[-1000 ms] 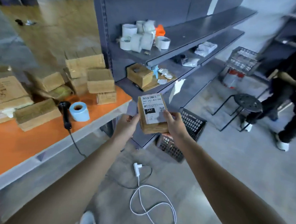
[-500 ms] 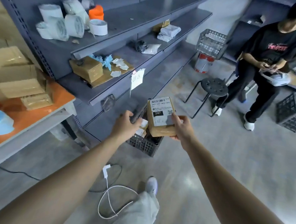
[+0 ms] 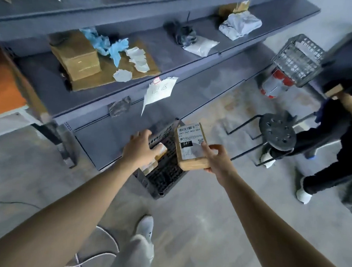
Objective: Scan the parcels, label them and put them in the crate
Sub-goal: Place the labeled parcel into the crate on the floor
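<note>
A small brown cardboard parcel (image 3: 190, 146) with a white shipping label marked 247 is gripped by my right hand (image 3: 217, 159) along its right edge, thumb on the label. It hangs over the right rim of a black plastic crate (image 3: 165, 173) standing on the floor under the grey shelving. My left hand (image 3: 140, 150) hovers above the crate's left side with relaxed, spread fingers and holds nothing. Another parcel (image 3: 156, 155) lies inside the crate, partly hidden by my left hand.
Grey shelving (image 3: 132, 102) carries a cardboard box (image 3: 77, 56), crumpled paper and bags. The orange table (image 3: 4, 87) edges in at left. A black stool (image 3: 277, 132), a wire basket (image 3: 299, 58) and a seated person (image 3: 337, 146) are at right. A white cable (image 3: 103, 252) lies near my foot.
I have stepped closer to the crate and the view tilted down. My left hand let go of the parcel and moved over the crate; my right hand carried the parcel down toward it.
</note>
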Available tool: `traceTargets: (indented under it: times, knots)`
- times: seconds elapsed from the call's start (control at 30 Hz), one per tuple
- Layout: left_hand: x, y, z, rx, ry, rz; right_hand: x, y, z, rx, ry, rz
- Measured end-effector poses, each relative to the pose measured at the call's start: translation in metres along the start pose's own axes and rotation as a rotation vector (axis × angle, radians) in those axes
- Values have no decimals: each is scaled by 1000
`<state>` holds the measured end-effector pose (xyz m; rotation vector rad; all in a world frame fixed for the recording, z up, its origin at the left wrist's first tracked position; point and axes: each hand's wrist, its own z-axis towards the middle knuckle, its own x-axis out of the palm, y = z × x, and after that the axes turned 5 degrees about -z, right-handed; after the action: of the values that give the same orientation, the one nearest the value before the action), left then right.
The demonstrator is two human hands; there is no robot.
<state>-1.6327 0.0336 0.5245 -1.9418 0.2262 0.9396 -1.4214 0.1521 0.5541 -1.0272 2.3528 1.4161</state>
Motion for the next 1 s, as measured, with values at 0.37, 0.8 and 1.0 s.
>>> traceTargets:
  times: [0.37,0.8,1.0]
  knots:
    - [104,31,93,-322,-106,-9,17,-40,203,-6,292,-303]
    - [336,117,231,-477,-186,-39,112,-180,468,111,398,-390]
    - [422,171,286,-478,-139,-10,184,-237,563,-21,393,-421]
